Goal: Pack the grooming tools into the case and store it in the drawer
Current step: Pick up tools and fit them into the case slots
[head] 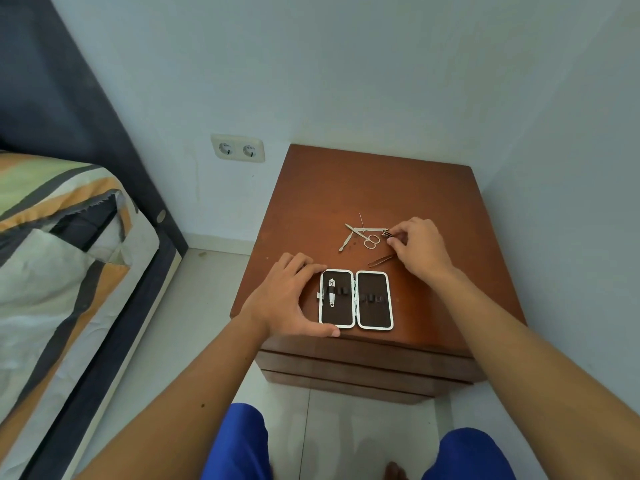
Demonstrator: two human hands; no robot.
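Note:
An open grooming case (pixel 374 299) with white rims and dark lining lies flat near the front edge of the brown nightstand (pixel 346 188). A nail clipper (pixel 331 292) sits strapped in its left half. My left hand (pixel 287 299) grips the case's left side. Behind the case lie small scissors (pixel 371 240), a thin metal pusher (pixel 346 239) and tweezers (pixel 381 260). My right hand (pixel 419 242) pinches the dark end of a slim metal tool (pixel 379 230) lying by the scissors.
The nightstand stands in a corner, its drawer fronts (pixel 363 368) shut below the top. A double wall socket (pixel 238 148) is to the left. A bed (pixel 65 244) with striped bedding fills the left side. My knees in blue shorts (pixel 239 441) are below.

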